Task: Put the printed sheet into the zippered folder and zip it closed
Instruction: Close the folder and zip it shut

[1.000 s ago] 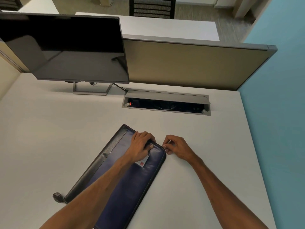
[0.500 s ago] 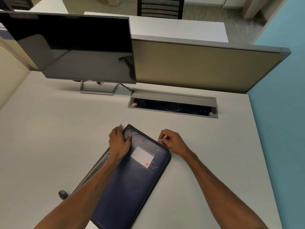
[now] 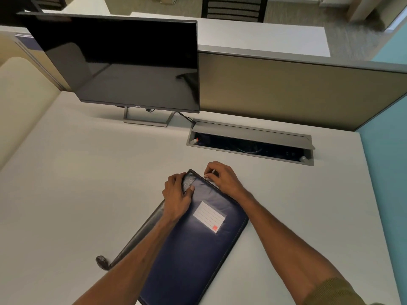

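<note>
A dark blue zippered folder lies slanted on the white desk, with a lined white label on its cover. My left hand grips the folder's far left corner, thumb on the cover. My right hand pinches the small zipper pull at the folder's far edge, close to that corner. A dark strap end sticks out at the folder's near left. The printed sheet is not visible.
A black monitor on a metal stand sits at the back left. An open cable tray is sunk into the desk behind the folder. A tan partition closes the back; a teal wall runs along the right.
My right hand has drawn the zipper pull leftward along the folder's far edge, from the far right corner toward the left corner. My left hand shifted from the cover's middle to the far left corner.
</note>
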